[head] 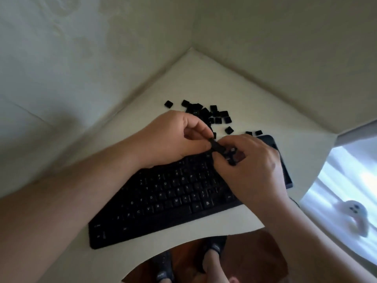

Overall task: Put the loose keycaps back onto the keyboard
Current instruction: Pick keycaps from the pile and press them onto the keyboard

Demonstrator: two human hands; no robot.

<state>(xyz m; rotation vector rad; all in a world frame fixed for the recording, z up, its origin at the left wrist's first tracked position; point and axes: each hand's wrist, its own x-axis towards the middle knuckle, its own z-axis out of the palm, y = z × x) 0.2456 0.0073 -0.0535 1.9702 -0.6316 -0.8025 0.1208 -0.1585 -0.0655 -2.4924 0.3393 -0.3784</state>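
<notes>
Both hands point(214, 148) pinch a long keycap point(216, 147) above the keyboard point(163, 197).

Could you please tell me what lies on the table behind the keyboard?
A scatter of loose black keycaps lies on the white table behind the keyboard. The left hand covers part of the pile, so the count is unclear.
</notes>
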